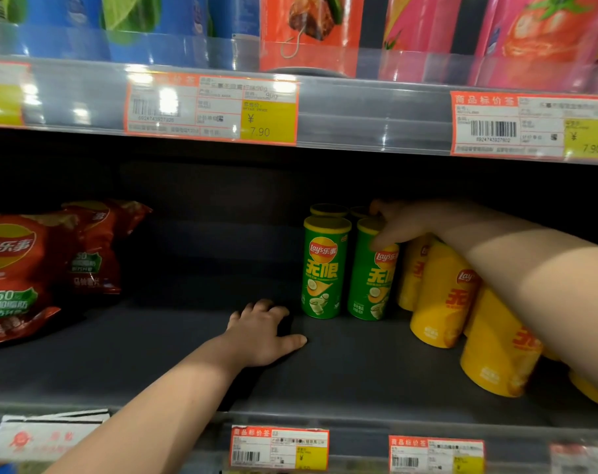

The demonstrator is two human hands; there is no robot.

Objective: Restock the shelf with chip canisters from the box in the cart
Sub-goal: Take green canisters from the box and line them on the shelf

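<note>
Several green chip canisters stand upright on the dark shelf [188, 354]. The front left green canister [323, 268] stands free. My right hand [398, 222] grips the top of the front right green canister [371, 278], thumb on its front, fingers over the lid. Two more green lids show behind them. My left hand [265, 331] rests on the shelf floor just left of the green canisters, fingers curled, holding nothing. Yellow canisters [441, 302] stand to the right, partly hidden under my right forearm. The box and cart are out of view.
Red chip bags [34, 268] lie at the shelf's left end. The upper shelf edge with price tags [212, 109] hangs low over the opening, with snack packs above it. Bare shelf floor lies between the bags and the green canisters.
</note>
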